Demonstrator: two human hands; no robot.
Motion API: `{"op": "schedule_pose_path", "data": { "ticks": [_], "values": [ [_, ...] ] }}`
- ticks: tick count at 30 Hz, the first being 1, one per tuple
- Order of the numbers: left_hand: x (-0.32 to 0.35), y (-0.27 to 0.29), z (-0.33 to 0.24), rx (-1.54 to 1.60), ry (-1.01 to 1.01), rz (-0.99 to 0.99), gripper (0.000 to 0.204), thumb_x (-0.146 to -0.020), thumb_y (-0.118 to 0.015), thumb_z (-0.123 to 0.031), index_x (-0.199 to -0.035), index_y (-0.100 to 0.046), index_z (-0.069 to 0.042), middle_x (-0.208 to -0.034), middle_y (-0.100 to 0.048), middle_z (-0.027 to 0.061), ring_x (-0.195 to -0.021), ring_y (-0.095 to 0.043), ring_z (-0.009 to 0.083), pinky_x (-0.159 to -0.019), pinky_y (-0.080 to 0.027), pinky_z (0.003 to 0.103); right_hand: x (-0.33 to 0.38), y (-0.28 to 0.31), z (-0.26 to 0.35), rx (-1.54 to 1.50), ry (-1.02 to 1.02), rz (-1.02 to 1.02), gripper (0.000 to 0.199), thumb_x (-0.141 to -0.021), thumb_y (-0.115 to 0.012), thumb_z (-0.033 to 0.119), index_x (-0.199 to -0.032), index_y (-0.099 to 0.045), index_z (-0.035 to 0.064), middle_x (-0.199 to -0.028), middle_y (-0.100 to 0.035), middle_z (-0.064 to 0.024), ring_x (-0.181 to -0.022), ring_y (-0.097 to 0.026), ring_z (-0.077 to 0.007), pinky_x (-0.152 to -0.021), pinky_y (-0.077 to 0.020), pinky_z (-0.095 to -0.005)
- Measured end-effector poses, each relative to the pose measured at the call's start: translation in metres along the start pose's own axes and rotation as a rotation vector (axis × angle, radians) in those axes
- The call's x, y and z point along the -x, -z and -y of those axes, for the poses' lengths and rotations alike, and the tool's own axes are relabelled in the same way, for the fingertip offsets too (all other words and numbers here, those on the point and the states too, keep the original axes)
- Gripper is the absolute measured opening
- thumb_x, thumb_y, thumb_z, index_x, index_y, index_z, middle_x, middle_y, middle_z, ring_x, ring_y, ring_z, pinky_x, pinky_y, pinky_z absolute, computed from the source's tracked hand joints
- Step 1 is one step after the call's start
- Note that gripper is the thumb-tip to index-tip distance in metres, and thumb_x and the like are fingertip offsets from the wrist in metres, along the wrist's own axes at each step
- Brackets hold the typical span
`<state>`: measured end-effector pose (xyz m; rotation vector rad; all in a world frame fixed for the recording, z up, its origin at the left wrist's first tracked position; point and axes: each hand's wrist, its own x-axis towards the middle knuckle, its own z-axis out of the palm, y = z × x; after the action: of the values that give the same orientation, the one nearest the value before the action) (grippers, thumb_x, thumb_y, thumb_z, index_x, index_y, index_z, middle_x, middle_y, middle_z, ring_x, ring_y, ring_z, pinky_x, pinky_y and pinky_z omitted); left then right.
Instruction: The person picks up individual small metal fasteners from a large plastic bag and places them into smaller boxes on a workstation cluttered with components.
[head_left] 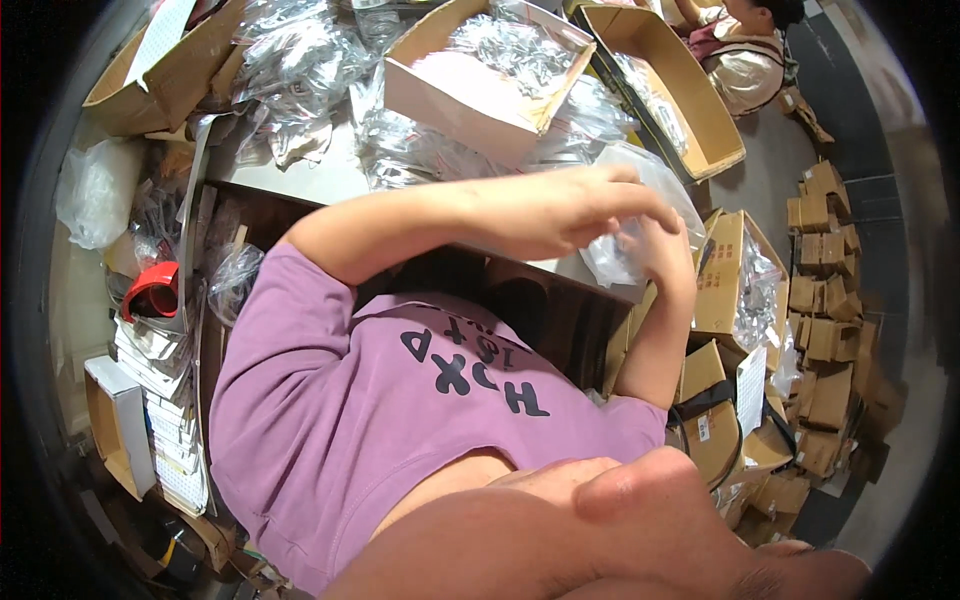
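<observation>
Hands meet at 2 o'clock: left hand (pixel 590 210) and right hand (pixel 665 250) pinch clear crinkled plastic bag (pixel 640 215) between fingers, above surface (pixel 310 180) edge. Step judged: handling bag. Next needs firm two-handed grip.

Clear bag (pixel 615 255) contents indistinct behind both hands' blurred fingers (pixel 640 205).

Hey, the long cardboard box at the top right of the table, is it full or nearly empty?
Nearly empty. The long cardboard box shows mostly bare brown floor, with only a thin strip of clear packets along its left wall.
</observation>
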<state>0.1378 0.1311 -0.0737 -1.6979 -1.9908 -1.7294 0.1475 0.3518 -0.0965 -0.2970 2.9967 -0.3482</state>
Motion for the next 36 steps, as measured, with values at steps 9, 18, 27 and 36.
{"op": "schedule_pose_path", "data": {
  "ticks": [9, 18, 27, 36],
  "values": [
    [-0.009, -0.046, 0.053, 0.178, 0.327, -0.155, 0.019, -0.081, -0.068, -0.004, -0.098, -0.064, 0.002, -0.081, -0.066, 0.0054, -0.077, -0.06, 0.0095, -0.072, -0.049, 0.025, 0.004, -0.003, -0.023, -0.322, -0.02, -0.141, 0.02, -0.07, -0.069, 0.008, -0.088, -0.067, 0.0008, -0.077, -0.066, -0.0179, -0.07, -0.066, -0.0267, -0.065, -0.0501, -0.0337],
    [-0.013, -0.048, 0.061, 0.364, 0.586, -0.094, 0.015, -0.082, -0.069, -0.005, -0.095, -0.069, 0.001, -0.087, -0.069, 0.0063, -0.079, -0.062, 0.0086, -0.075, -0.049, 0.023, 0.015, 0.006, -0.04, -0.726, -0.044, -0.158, 0.016, -0.076, -0.069, 0.004, -0.089, -0.066, -0.0052, -0.077, -0.067, -0.0062, -0.07, -0.061, -0.0094, -0.065, -0.0482, -0.024],
    [-0.015, -0.051, 0.072, 0.51, 0.5, -0.183, 0.013, -0.083, -0.067, -0.004, -0.094, -0.068, 0.003, -0.085, -0.068, 0.0066, -0.079, -0.061, 0.009, -0.075, -0.05, 0.023, 0.018, 0.003, -0.047, -1.037, -0.05, -0.133, 0.018, -0.08, -0.07, 0.007, -0.093, -0.064, -0.0028, -0.08, -0.065, -0.0043, -0.071, -0.059, -0.0089, -0.066, -0.0473, -0.0215],
    [-0.013, -0.06, 0.087, 0.518, 0.497, -0.245, 0.011, -0.086, -0.063, -0.007, -0.089, -0.064, 0.004, -0.081, -0.065, 0.0044, -0.077, -0.058, 0.0077, -0.072, -0.049, 0.023, 0.021, 0.005, -0.044, -1.078, -0.026, -0.147, 0.016, -0.081, -0.068, 0.006, -0.094, -0.063, -0.0023, -0.081, -0.065, -0.0036, -0.071, -0.059, -0.0076, -0.065, -0.0467, -0.0206]
  ]
}}
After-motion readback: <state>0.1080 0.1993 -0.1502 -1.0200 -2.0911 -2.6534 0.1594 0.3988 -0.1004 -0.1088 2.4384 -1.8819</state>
